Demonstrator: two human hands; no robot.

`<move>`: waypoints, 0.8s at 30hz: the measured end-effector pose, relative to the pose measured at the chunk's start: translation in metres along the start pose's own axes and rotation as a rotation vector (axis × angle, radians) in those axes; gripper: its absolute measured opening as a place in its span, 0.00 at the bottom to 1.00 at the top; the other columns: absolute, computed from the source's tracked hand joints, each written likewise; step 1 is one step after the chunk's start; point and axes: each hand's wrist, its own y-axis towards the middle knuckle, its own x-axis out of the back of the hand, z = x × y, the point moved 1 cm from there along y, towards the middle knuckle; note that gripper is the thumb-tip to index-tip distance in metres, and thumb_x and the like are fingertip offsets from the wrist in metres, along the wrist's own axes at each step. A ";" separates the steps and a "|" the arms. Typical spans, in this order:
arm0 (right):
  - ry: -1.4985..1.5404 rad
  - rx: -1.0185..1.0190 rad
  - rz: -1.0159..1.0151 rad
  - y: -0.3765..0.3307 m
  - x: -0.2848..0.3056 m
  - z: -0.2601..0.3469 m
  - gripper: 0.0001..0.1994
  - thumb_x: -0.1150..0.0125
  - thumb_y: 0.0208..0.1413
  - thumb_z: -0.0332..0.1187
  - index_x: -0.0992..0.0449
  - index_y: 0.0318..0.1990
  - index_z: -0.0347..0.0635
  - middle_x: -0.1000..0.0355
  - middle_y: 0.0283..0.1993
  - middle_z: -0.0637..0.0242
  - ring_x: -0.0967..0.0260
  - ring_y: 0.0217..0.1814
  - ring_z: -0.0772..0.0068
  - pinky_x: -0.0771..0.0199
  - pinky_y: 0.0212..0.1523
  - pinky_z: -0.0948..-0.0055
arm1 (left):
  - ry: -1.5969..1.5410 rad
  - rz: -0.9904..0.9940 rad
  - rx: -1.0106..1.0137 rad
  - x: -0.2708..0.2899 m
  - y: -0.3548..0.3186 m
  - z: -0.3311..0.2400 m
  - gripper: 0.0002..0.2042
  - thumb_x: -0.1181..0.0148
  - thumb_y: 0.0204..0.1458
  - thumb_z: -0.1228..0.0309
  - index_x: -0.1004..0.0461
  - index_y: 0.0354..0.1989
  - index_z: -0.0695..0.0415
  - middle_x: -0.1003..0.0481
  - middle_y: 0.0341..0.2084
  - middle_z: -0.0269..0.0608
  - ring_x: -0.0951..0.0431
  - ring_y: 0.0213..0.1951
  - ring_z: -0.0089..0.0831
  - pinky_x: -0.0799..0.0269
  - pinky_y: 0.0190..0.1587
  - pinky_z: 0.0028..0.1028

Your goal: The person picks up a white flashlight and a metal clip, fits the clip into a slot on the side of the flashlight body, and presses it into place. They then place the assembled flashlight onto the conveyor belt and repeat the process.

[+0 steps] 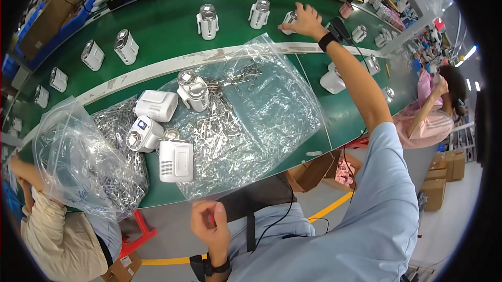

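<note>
On the far side of the green bench, my right hand reaches over a white device with a clear round top. Its thumb and fingers are spread around that device; whether they touch it cannot be made out. My left hand is near my body, off the bench's near edge, fingers curled in. A small red spot shows between those fingers, too little to name. In front of me several white devices stand or lie beside an open clear plastic bag with small shiny metal parts on it.
Several similar devices stand in a row along the far strip, beyond a pale rail. Another clear bag of metal parts lies at left, beside a co-worker's arm. A person in pink sits at right. Cardboard boxes stand below the bench.
</note>
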 end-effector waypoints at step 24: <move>0.465 0.152 0.550 -0.179 0.078 0.159 0.15 0.35 0.57 0.36 0.24 0.49 0.40 0.25 0.36 0.63 0.28 0.36 0.77 0.29 0.35 0.75 | -0.964 0.465 0.612 -0.043 0.025 -0.030 0.32 0.45 0.46 0.68 0.41 0.63 0.61 0.30 0.50 0.57 0.22 0.38 0.42 0.21 0.35 0.39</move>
